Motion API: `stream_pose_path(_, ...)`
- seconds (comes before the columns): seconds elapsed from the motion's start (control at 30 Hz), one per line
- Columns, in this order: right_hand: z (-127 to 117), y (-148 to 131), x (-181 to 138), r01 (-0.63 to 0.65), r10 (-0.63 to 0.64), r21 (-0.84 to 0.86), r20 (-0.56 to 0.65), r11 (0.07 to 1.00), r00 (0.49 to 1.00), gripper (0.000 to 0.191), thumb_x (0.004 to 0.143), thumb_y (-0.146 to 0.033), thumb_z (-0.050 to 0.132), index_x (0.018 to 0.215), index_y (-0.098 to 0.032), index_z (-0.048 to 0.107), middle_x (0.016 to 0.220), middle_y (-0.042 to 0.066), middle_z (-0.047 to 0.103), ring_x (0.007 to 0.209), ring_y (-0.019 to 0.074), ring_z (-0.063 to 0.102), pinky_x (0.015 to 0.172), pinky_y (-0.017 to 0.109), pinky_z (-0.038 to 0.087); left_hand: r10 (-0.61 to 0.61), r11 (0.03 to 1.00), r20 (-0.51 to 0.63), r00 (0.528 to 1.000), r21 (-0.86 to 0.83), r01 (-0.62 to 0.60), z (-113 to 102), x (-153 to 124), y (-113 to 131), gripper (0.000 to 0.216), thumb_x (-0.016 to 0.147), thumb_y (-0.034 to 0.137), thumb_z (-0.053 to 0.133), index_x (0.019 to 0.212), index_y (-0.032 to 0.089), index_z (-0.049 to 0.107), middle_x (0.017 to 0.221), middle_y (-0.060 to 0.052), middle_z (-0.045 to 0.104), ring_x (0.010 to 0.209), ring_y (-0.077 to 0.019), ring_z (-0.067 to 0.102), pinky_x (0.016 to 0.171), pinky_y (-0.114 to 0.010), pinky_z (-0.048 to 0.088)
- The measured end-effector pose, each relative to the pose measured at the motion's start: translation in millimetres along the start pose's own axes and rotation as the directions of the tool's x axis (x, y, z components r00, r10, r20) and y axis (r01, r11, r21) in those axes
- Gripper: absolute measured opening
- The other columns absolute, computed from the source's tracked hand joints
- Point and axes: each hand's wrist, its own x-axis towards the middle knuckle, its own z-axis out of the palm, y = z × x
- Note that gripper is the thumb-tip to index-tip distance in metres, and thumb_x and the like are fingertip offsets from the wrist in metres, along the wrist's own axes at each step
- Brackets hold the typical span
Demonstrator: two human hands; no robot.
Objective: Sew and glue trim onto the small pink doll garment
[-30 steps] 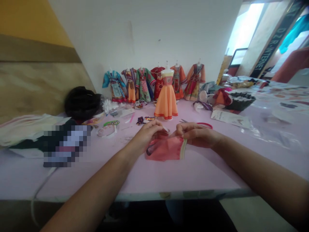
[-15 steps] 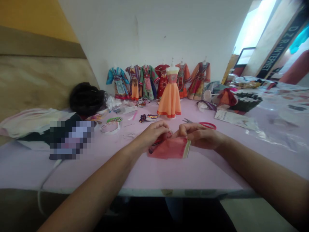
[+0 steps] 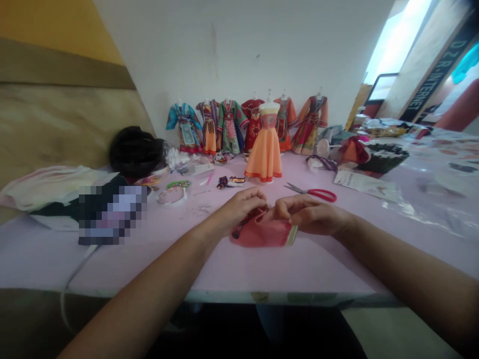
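A small piece of coral-pink fabric (image 3: 264, 234) with a pale yellow edge on its right and a dark patterned trim at its left hangs between my hands, just above the table. My left hand (image 3: 249, 205) pinches its upper left part. With fingers curled, my right hand (image 3: 310, 213) grips the upper right part near the yellow edge. Whether a needle or thread is between the fingertips is too small to tell. Red-handled scissors (image 3: 312, 192) lie just beyond my right hand. Behind my hands stands a doll-size form in an orange dress (image 3: 265, 149).
Several small dressed forms (image 3: 230, 124) line the wall. On the left are a black bag-like item (image 3: 134, 152), folded cloth (image 3: 60, 192) and a blurred-out device (image 3: 114, 214) with a white cable. A paper packet (image 3: 364, 185) and clear plastic (image 3: 422, 214) lie on the right.
My right hand has shifted slightly, and the fabric's upper edge now folds and dips between my hands. More of the scissors' handles shows. Both hands keep their hold.
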Motion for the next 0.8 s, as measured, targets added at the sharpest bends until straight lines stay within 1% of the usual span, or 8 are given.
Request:
stream_pose_path(0.13, -2.5, -2.0, -2.5, -0.003, 0.003, 0.008, -0.029, 1.0, 1.0, 0.005, 0.09, -0.022, 0.07, 0.089, -0.018, 0.067, 0.117, 0.011, 0.075, 0.106, 0.0201, 0.068, 0.092, 0.033, 0.049, 0.019, 1.0, -0.024, 1.0, 0.015, -0.019, -1.9, 1.3, 0.6, 0.009, 0.076, 0.026, 0.065, 0.075, 0.02, 0.057, 0.059, 0.004, 0.057, 0.048, -0.0088, 0.045, 0.05, -0.023, 0.029)
stream_pose_path(0.23, -5.2, -1.1, -3.5, -0.002, 0.003, 0.014, -0.039, 1.0, 0.999, 0.004, 0.09, -0.021, 0.07, 0.09, -0.018, 0.068, 0.117, 0.011, 0.075, 0.107, 0.0194, 0.068, 0.094, 0.032, 0.048, 0.045, 0.999, -0.072, 0.996, 0.024, -0.044, -2.2, 1.9, 1.1, 0.01, 0.076, 0.026, 0.066, 0.075, 0.021, 0.058, 0.061, 0.004, 0.059, 0.048, -0.009, 0.043, 0.05, -0.024, 0.029)
stream_pose_path(0.37, -8.7, 0.4, -4.0, -0.021, 0.022, 0.018, -0.067, 1.0, 0.998, 0.006, 0.091, -0.021, 0.072, 0.091, -0.017, 0.067, 0.113, 0.009, 0.075, 0.106, 0.0191, 0.068, 0.092, 0.031, 0.048, 0.104, 0.994, -0.148, 0.983, 0.053, -0.097, -0.5, 1.0, 4.3, 0.011, 0.075, 0.026, 0.067, 0.073, 0.02, 0.058, 0.061, 0.005, 0.056, 0.054, -0.01, 0.048, 0.055, -0.024, 0.034)
stream_pose_path(0.47, -11.3, 0.2, -4.3, -0.02, 0.021, 0.011, -0.091, 1.0, 0.996, 0.007, 0.091, -0.021, 0.073, 0.092, -0.017, 0.068, 0.11, 0.008, 0.075, 0.1, 0.0166, 0.067, 0.087, 0.028, 0.048, 0.105, 0.993, -0.169, 0.98, 0.075, -0.093, -1.3, 0.7, 6.5, 0.012, 0.075, 0.028, 0.067, 0.074, 0.021, 0.058, 0.059, 0.006, 0.053, 0.052, -0.0096, 0.044, 0.055, -0.025, 0.032)
stream_pose_path(0.53, -13.3, -0.5, -4.6, -0.017, 0.017, 0.007, -0.1, 1.0, 0.995, 0.007, 0.092, -0.022, 0.073, 0.092, -0.017, 0.069, 0.107, 0.006, 0.074, 0.097, 0.0153, 0.067, 0.086, 0.027, 0.048, 0.132, 0.989, -0.196, 0.972, 0.092, -0.116, -3.4, 1.3, 7.1, 0.012, 0.075, 0.028, 0.067, 0.074, 0.021, 0.058, 0.058, 0.006, 0.052, 0.053, -0.0098, 0.043, 0.055, -0.026, 0.031)
stream_pose_path(0.63, -17.3, -2.3, -5.4, -0.017, 0.016, -0.004, -0.119, 1.0, 0.993, 0.011, 0.092, -0.026, 0.075, 0.091, -0.016, 0.069, 0.104, 0.006, 0.074, 0.098, 0.0161, 0.067, 0.086, 0.028, 0.048, 0.173, 0.983, -0.249, 0.953, 0.104, -0.151, -6.9, 2.7, 7.6, 0.012, 0.075, 0.028, 0.068, 0.073, 0.02, 0.059, 0.059, 0.006, 0.051, 0.055, -0.0104, 0.044, 0.057, -0.026, 0.033)
stream_pose_path(0.7, -20.7, -3.6, -6.5, -0.032, 0.029, -0.021, -0.14, 0.999, 0.99, 0.014, 0.091, -0.027, 0.077, 0.09, -0.016, 0.069, 0.102, 0.007, 0.074, 0.097, 0.0159, 0.067, 0.086, 0.027, 0.049, 0.173, 0.984, -0.272, 0.947, 0.097, -0.152, -8.2, 3.2, 8.1, 0.011, 0.075, 0.027, 0.068, 0.073, 0.02, 0.06, 0.059, 0.006, 0.05, 0.055, -0.0101, 0.043, 0.058, -0.025, 0.033)
stream_pose_path(0.8, -26.4, -5.0, -9.2, -0.067, 0.06, -0.036, -0.162, 0.997, 0.985, 0.013, 0.091, -0.027, 0.077, 0.091, -0.015, 0.071, 0.092, 0.004, 0.073, 0.088, 0.0131, 0.067, 0.083, 0.025, 0.051, 0.155, 0.987, -0.278, 0.948, 0.078, -0.139, -9.7, 3.7, 7.9, 0.011, 0.075, 0.027, 0.069, 0.074, 0.02, 0.061, 0.058, 0.006, 0.05, 0.054, -0.0098, 0.044, 0.056, -0.024, 0.033)
